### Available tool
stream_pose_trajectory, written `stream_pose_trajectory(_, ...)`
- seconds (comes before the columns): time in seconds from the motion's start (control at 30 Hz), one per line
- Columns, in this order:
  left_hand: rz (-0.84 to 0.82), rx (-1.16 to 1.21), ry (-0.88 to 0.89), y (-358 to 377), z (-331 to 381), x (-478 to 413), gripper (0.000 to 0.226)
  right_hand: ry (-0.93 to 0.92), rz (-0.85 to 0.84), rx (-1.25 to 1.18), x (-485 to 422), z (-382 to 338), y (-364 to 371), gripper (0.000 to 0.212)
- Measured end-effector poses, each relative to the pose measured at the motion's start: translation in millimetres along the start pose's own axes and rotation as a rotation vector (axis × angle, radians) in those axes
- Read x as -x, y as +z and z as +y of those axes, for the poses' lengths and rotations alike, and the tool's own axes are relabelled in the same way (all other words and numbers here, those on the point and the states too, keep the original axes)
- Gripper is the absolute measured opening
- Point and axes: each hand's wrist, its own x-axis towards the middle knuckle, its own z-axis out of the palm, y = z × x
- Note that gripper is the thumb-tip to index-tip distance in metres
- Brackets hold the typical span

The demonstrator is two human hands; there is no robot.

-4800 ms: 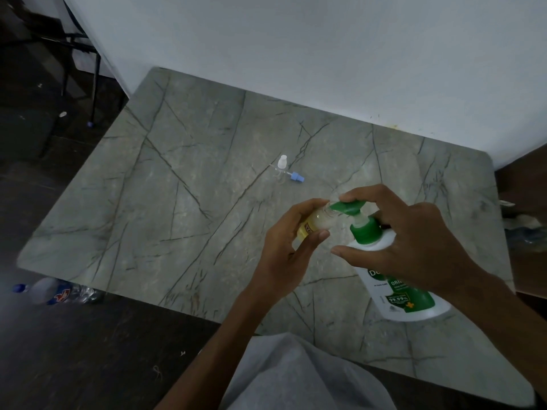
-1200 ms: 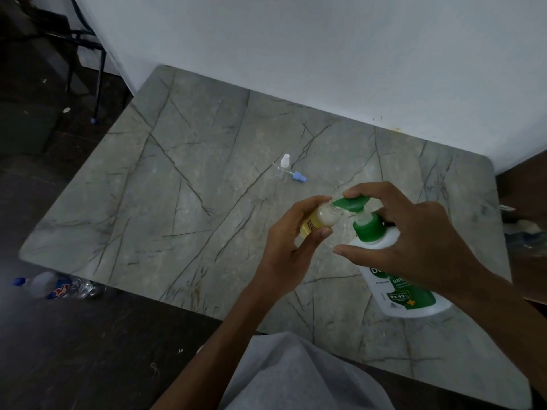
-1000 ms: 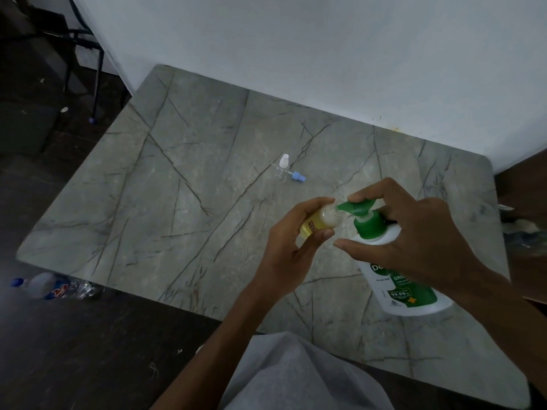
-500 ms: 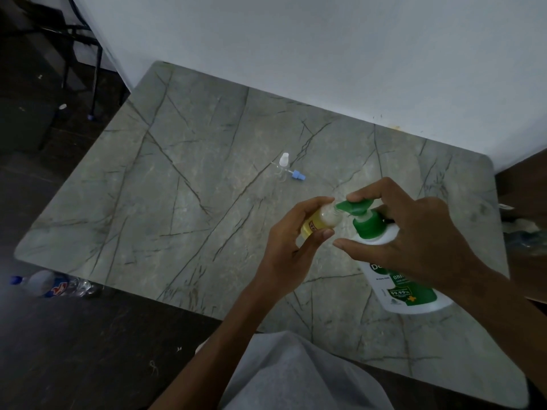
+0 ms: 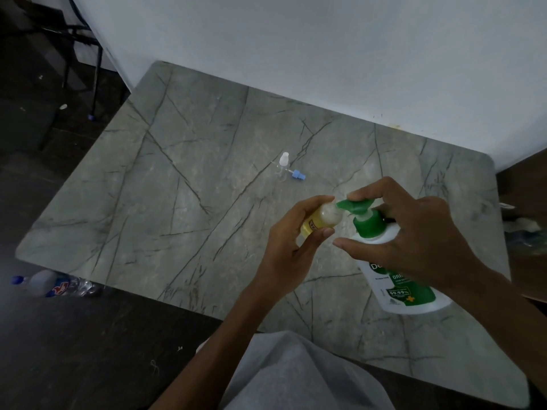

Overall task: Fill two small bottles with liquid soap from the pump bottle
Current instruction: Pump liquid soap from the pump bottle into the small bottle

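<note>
A white pump bottle (image 5: pixel 396 279) with a green label and green pump head (image 5: pixel 356 205) stands tilted on the grey marble table (image 5: pixel 177 184). My right hand (image 5: pixel 414 235) grips its neck, with the forefinger curled over the pump head. My left hand (image 5: pixel 293 241) holds a small yellowish bottle (image 5: pixel 321 220) tilted with its mouth against the green spout. A second small clear bottle (image 5: pixel 283 168) with a white top stands further back, and a small blue cap (image 5: pixel 297 174) lies beside it.
A white wall (image 5: pixel 325 54) runs along the table's far edge. A plastic water bottle (image 5: pixel 53 285) lies on the dark floor at the left. Dark chair legs (image 5: pixel 71 54) stand at the back left. My grey-clothed knee (image 5: pixel 296 377) is at the table's near edge.
The pump head dropped under my right forefinger about a second ago and stays low. Both hands and the small yellowish bottle keep their places at the spout.
</note>
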Motion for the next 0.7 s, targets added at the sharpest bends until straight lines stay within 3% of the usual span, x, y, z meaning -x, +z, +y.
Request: stream_pose_trajectory(0.7, 0.039, 0.037, -0.003, -1.3, 4.7, 2.1, 0.034, -0.006, -0.024, -0.015, 1.5, -3.6, -2.8, 0.064)
